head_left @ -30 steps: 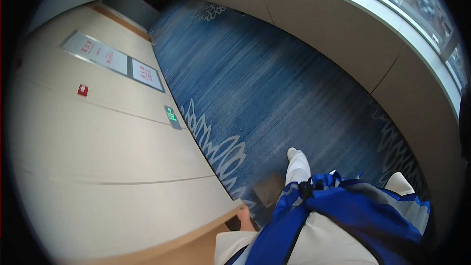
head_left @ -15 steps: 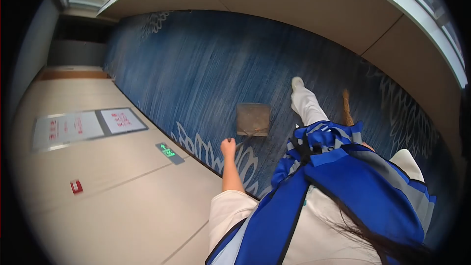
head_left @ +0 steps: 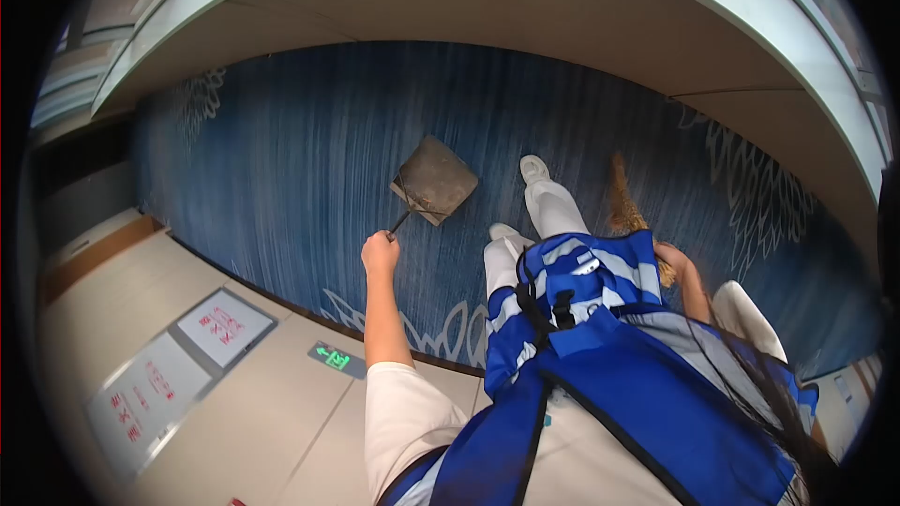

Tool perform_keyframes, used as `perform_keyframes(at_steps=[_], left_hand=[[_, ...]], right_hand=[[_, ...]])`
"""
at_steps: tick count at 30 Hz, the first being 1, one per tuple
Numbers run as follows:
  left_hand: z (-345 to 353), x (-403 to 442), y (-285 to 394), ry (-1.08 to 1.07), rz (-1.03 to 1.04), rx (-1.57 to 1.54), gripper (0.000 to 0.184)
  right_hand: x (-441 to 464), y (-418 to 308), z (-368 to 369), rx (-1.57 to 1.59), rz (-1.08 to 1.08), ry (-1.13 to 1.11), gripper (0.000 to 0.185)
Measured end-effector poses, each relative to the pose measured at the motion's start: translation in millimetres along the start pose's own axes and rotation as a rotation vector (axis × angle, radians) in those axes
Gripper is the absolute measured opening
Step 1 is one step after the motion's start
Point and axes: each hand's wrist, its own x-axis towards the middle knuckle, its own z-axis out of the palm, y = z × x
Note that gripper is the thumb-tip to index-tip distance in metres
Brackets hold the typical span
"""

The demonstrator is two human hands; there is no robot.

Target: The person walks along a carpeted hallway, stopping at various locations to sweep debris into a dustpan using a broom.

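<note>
The fingers of our left hand are clenched around the handle of the dustpan, which we see over the carpet, with room towards both its far edge and its edge along the wall. Our right hand grasps the broom. Since half a second ago, the dustpan has turned cornerwise, farther from the wall-side edge.

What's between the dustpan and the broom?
In the head view, white shoes and trouser legs stand between the dustpan and the broom on blue carpet.
</note>
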Motion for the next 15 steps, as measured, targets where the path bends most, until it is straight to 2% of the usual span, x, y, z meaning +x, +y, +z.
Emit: perform_keyframes(at_steps=[2, 3, 5, 7, 11, 13, 15], left_hand=[[-3, 51, 8, -0.047, 0.037, 0.016, 0.022], [-1, 74, 10, -0.065, 0.082, 0.042, 0.023], [5, 100, 17, -0.095, 0.139, 0.071, 0.023], [7, 129, 25, -0.091, 0.195, 0.063, 0.024], [19, 187, 36, -0.142, 0.306, 0.076, 0.023], [27, 207, 43, -0.103, 0.363, 0.058, 0.027], [16, 224, 53, -0.117, 0.403, 0.076, 0.031]], right_hand=[[-37, -33, 11, -0.301, -0.127, 0.139, 0.054], [-50, -48, 25, -0.291, -0.105, 0.145, 0.054], [-65, -69, 45, -0.292, -0.291, 0.3, 0.067], [-38, -76, 51, -0.313, -0.36, 0.38, 0.067], [0, -146, 84, -0.431, -0.319, 0.469, 0.078], [28, -179, 104, -0.547, -0.265, 0.456, 0.078], [59, -197, 138, -0.736, -0.28, 0.571, 0.08]])
